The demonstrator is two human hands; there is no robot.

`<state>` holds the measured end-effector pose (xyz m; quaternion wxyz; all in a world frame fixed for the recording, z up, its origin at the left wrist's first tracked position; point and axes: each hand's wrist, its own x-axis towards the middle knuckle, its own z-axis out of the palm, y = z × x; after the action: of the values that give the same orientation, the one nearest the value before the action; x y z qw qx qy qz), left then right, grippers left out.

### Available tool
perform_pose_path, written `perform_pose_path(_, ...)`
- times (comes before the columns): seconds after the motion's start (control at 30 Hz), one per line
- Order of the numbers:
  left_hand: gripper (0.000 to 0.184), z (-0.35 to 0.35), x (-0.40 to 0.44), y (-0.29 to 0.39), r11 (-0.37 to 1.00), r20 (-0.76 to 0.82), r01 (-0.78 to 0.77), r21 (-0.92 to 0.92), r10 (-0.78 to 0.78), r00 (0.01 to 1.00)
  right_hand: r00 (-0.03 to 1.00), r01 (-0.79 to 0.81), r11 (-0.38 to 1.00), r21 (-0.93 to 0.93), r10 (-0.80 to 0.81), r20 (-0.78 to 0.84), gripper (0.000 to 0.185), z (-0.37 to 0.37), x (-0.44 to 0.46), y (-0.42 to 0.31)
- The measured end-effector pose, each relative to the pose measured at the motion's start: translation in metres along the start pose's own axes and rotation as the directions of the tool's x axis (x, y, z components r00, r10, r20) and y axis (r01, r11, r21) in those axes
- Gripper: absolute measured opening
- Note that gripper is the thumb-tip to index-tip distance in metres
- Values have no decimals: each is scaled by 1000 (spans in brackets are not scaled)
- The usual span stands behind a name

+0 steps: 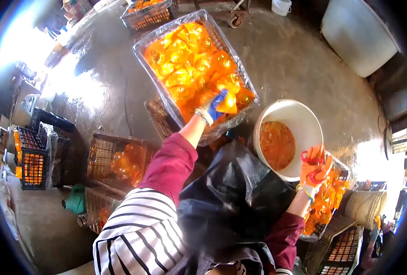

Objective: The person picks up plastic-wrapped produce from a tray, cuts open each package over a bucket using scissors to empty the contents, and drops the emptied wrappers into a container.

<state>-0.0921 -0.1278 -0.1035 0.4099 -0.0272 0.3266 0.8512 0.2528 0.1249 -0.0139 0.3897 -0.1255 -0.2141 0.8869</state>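
Reaching with the left hand (217,104) into the plastic-lined crate (221,39), touching a shiny orange bag (228,104) at the near end of the pile. Cannot tell whether pinching it or letting go. Holding a red tool (313,161), maybe scissors, in the curled right hand (317,170), beside the big bucket (305,120). Probably placing or picking a bag; calling next for gentle fingers, no squashing.

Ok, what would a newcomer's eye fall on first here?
Probably the crate at upper centre, full of glowing orange packets, with the blue-gloved left hand at its near end. Next, right of centre, the white bucket with orange contents. By its lower-right rim, the orange-gloved right hand holds what looks like a red tool.
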Motion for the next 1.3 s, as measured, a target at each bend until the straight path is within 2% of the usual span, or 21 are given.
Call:
perform_pose_path(0.07,43,52,-43,17,977,224,93,-194,-48,973,993,-112,993,24,111,33,43,-1,-2,2)
perform_pose_path(0.17,42,74,-46,7,976,217,51,-214,-3,976,996,-78,988,-130,83,31,36,11,-13,17)
perform_pose_path(0.2,41,79,-36,0,982,215,46,-183,-6,977,996,-62,983,-174,49,-78,39,16,-13,20)
perform_pose_path(0.27,33,106,-30,-16,986,196,2,-170,32,980,985,-171,960,-219,173,-11,41,-1,0,22)
perform_pose_path(0.3,32,120,-29,-25,994,204,-32,-108,54,977,986,-164,911,-379,149,-69,41,22,-11,24)
perform_pose_path(0.37,35,139,-11,-52,993,236,-48,-108,73,969,990,-63,677,-733,134,38,39,20,-14,22)
perform_pose_path(0.43,32,165,-14,-76,990,200,-78,-115,100,975,968,-139,651,-746,249,36,33,15,-9,27)
perform_pose_path(0.47,32,170,-10,-89,985,179,-105,-133,128,975,940,-325,775,-542,329,-93,29,16,-8,38)
perform_pose_path(0.5,35,166,-6,-98,996,254,-53,-75,71,965,946,-318,763,-563,293,-138,28,11,-11,44)
perform_pose_path(0.6,39,181,-23,-108,993,323,-51,111,12,946,948,-147,293,-945,315,-50,22,-17,-3,53)
perform_pose_path(0.67,46,168,-9,-111,958,298,5,286,-94,950,944,-116,377,-919,331,17,23,-17,-3,54)
perform_pose_path(0.7,46,177,-25,-107,875,360,-179,450,6,933,940,-93,420,-903,335,59,24,-11,-2,53)
perform_pose_path(0.77,47,185,-36,-105,835,426,-234,497,0,905,939,-140,415,-899,344,12,23,0,-3,50)
perform_pose_path(0.83,46,185,-23,-110,952,425,41,304,-174,888,931,-203,409,-890,361,-47,22,15,-8,45)
perform_pose_path(0.93,47,188,-24,-106,976,435,147,158,-202,878,902,-313,371,-874,404,-151,20,32,-14,37)
perform_pose_path(1.0,45,191,-31,-105,957,345,119,264,-209,915,873,-381,315,-869,431,-226,20,35,-12,36)
perform_pose_path(1.1,41,195,-43,-116,904,275,57,424,-189,943,947,-273,546,-792,297,-122,30,1,-5,54)
perform_pose_path(1.13,37,191,-42,-121,865,238,59,498,-203,950,954,-228,462,-857,280,-103,28,-8,1,56)
perform_pose_path(1.17,37,188,-38,-121,705,247,-37,708,-197,949,960,-182,371,-910,266,-84,25,-18,8,57)
perform_pose_path(1.23,36,185,-37,-121,611,240,-73,788,-196,951,950,-216,263,-940,280,-140,24,4,0,50)
perform_pose_path(1.3,36,182,-37,-122,811,213,40,583,-200,956,900,-368,230,-901,331,-283,25,38,-15,36)
